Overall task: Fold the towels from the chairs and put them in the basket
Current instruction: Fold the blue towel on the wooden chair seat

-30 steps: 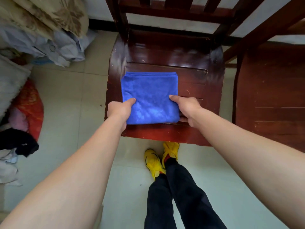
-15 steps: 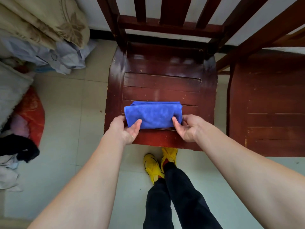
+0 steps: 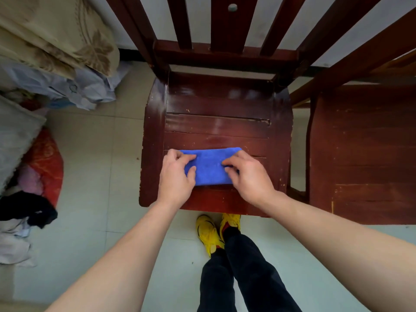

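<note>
A blue towel (image 3: 210, 165), folded into a narrow rectangle, lies near the front edge of a dark red wooden chair seat (image 3: 216, 124). My left hand (image 3: 176, 176) rests palm down on the towel's left end, fingers pinching the cloth. On its right end lies my right hand (image 3: 249, 174), fingers curled onto the top layer. Both hands cover the towel's ends. No basket is in view.
A second wooden chair (image 3: 364, 154) stands close on the right. Piled bedding and clothes (image 3: 45, 64) fill the left side, with a red cushion (image 3: 45, 163) and dark garments on the tiled floor. My yellow shoes (image 3: 211, 233) stand just under the seat's front edge.
The towel went from a square to a narrow strip, its far half folded toward me. My hands moved from its near corners onto the top of the folded strip.
</note>
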Available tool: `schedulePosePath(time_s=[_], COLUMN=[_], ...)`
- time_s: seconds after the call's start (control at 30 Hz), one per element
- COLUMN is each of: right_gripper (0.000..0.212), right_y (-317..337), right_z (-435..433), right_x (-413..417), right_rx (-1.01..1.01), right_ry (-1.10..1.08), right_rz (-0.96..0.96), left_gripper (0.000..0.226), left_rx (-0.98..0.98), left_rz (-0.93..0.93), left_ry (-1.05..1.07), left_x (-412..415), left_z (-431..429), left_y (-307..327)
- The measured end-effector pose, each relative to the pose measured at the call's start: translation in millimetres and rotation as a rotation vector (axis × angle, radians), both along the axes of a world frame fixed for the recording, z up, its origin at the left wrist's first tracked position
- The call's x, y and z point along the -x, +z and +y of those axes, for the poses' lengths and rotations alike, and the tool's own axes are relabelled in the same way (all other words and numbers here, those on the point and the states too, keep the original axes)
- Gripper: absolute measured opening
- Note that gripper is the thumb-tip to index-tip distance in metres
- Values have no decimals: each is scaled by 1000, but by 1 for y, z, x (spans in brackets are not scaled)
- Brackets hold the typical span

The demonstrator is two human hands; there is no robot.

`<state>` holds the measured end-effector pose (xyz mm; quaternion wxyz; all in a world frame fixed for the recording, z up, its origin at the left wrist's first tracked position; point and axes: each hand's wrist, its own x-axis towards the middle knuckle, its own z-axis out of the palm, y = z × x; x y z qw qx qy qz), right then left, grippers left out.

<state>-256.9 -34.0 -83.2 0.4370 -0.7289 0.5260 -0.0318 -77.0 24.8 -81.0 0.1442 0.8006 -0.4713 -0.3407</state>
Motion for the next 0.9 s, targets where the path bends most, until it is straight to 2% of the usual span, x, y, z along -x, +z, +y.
schedulePosePath(time_s=[0.17, 0.27, 0.33, 0.4, 0.47, 0.5, 0.57, 0.67, 0.77, 0.83, 0.9], right_gripper=[14, 9, 10, 29, 54, 61, 61, 58, 68, 71, 64], right_y=[-22, -25, -22, -15, -6, -3, 0, 2, 9, 17, 28], right_z=[-20, -30, -41, -52, -60, -62, -57, -36, -13, 3, 20], right_x=[2, -2, -1, -1, -4, -6, -11, -12, -15, -16, -14], right_rx=[-13, -114, -180, -110, -15, 14, 36, 47, 6, -37, -31], right_ry=[-139, -187, -189, -21, 216, 315, 439, 463, 438, 428, 434], right_rz=[-24, 14, 53, 184, 282, 297, 305, 357, 473, 539, 588], left_gripper=[35, 36, 39, 48, 57, 60, 64, 66, 70, 59, 41], left_rx=[20, -7, -68, -164, -261, -297, -330, -304, -377, -448, -465], left_rz=[-82, -116, -224, -307, -285, -268, -263, -305, -315, -316, -351], left_ry=[-75, -130, -228, -344, -437, -477, -541, -625, -685, -739, -818], left_x=[-2, -5, -9, -14, -21, -24, -25, -19, -12, -7, -4], left_z=[-9, -13, -16, -21, -28, -31, -35, -31, -22, -16, -8], left_y=[-13, -14, -11, -7, -2, -1, 1, 5, 7, 13, 24])
